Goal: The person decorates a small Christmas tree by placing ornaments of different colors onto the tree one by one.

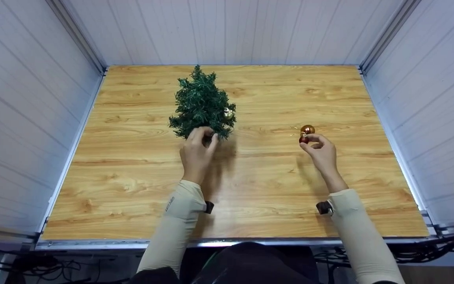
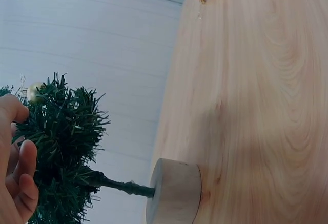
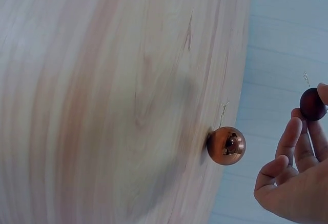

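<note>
A small green artificial Christmas tree stands left of the table's middle on a round wooden base. One pale gold ball hangs on its right side. My left hand is at the tree's lower front branches, its fingers curled among them; the fingertips are partly hidden. Between thumb and fingers, my right hand pinches a small dark red Christmas ball with a thin gold loop, held above the table. Just beyond it lies a shiny copper-coloured ball with its own gold string.
The wood-grain table has pale panel walls at its back and sides. Black cables hang below the front edge at both corners. A small dark wrist camera sits on each sleeve.
</note>
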`<state>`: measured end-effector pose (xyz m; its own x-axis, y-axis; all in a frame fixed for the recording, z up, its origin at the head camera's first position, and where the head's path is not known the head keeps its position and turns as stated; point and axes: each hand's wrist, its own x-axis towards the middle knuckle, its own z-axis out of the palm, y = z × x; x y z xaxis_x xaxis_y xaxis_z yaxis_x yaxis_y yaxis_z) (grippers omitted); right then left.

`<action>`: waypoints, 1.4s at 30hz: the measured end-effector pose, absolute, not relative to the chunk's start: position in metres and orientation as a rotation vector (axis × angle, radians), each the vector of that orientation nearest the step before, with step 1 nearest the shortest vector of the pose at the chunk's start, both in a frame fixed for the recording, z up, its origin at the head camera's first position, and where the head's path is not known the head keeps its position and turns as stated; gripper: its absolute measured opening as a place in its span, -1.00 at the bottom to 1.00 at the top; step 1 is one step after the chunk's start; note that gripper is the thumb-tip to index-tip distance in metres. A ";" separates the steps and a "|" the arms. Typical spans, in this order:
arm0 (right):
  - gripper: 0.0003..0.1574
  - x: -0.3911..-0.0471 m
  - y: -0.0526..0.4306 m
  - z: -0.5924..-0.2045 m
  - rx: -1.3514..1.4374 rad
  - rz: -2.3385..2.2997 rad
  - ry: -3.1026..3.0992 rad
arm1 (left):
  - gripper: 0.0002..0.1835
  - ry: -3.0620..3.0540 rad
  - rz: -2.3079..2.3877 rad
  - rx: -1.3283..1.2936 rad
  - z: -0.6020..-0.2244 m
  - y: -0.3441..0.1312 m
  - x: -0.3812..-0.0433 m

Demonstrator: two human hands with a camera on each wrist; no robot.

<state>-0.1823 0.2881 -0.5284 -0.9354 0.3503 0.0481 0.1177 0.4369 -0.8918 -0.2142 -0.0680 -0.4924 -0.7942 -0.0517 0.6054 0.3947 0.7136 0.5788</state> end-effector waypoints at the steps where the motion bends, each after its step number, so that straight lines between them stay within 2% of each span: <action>1: -0.52 -0.183 0.287 -0.528 -0.409 1.500 -2.462 | -0.85 -2.316 -0.969 -0.258 -0.492 -0.067 -0.214; 18: -0.51 -0.186 0.281 -0.526 -0.378 1.554 -2.445 | -0.76 -2.366 -0.905 -0.193 -0.478 -0.055 -0.205; 27: -0.53 -0.187 0.280 -0.522 -0.368 1.567 -2.428 | -0.89 -2.075 -0.911 -0.110 -0.469 -0.089 -0.215; 35: -0.55 -0.188 0.280 -0.521 -0.369 1.559 -2.425 | -0.85 -2.093 -0.980 0.132 -0.471 -0.115 -0.228; 42: -0.55 -0.187 0.279 -0.519 -0.360 1.565 -2.420 | -0.87 -2.188 -1.015 0.089 -0.478 -0.117 -0.231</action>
